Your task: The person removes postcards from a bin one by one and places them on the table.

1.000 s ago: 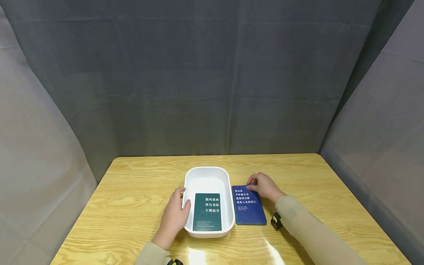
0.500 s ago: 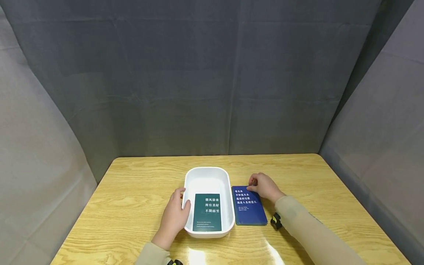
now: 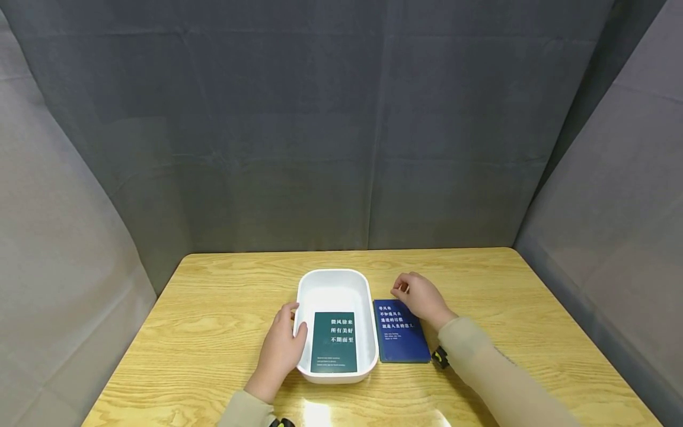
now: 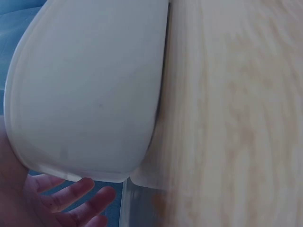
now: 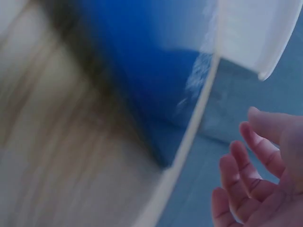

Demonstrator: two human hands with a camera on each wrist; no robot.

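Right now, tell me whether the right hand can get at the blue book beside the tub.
Probably yes. The right hand hovers just past the far edge of the blue book, fingers loosely curled and holding nothing. The book lies flat on the table beside the white tub, with nothing covering it.

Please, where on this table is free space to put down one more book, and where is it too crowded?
The wooden table is bare left of the white tub, past the left hand on its rim. It is also bare behind the tub up to the curtain, and right of the blue book. The middle is crowded: tub, green book, blue book, right hand.
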